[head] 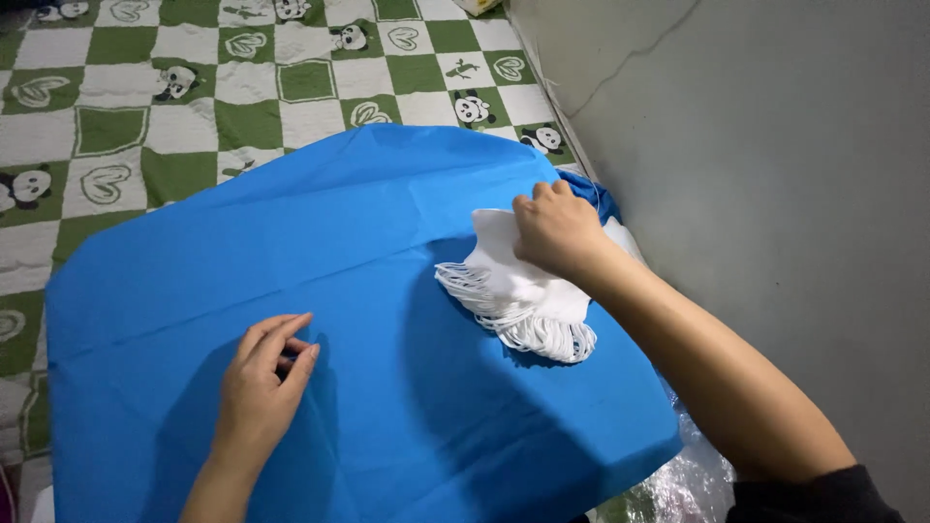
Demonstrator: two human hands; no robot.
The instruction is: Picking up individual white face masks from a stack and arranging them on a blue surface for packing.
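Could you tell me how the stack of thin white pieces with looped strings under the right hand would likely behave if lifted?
The stack of thin white pieces with looped strings probably feels light and floppy: its strings fan out loosely. It may slide apart, since the layers look unbound. The right hand presses on top of it.

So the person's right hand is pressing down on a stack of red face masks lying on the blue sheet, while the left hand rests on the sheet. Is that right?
Not quite: the masks are white, not red, as the head view shows. The rest holds: the right hand presses on the stack, which lies on the blue sheet, and the left hand rests on the sheet nearer the person.
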